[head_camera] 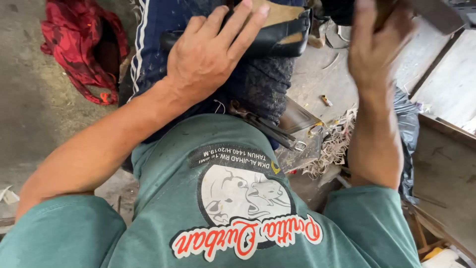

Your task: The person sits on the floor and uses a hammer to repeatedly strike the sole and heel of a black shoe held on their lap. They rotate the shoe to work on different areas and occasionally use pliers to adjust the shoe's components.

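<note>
In the head view, your left hand (210, 52) lies flat, fingers spread and pressed down on a black leather shoe upper with a tan inner lining (277, 30) that rests on your knee, over dark blue trousers with white side stripes (148, 44). The shoe piece sits at the top middle of the picture, its black edge curving round just beside your fingertips. Your right hand (374, 47) is raised at the upper right, closed round a brown handle (384, 12) of some tool whose grey head (436, 15) runs out of the frame; the picture is blurred there, so you cannot tell what tool it is. Below your left wrist a pair of dark metal pliers (267, 128) rests against your thigh. Pale shavings and scraps (332, 144) lie heaped on the dusty grey work surface (317, 79) between your arms. A crumpled red cloth (82, 49) lies on the concrete floor at the upper left. Your green shirt (238, 218) carries a round white and black emblem with red lettering beneath it and a small dark label strip above it.
</note>
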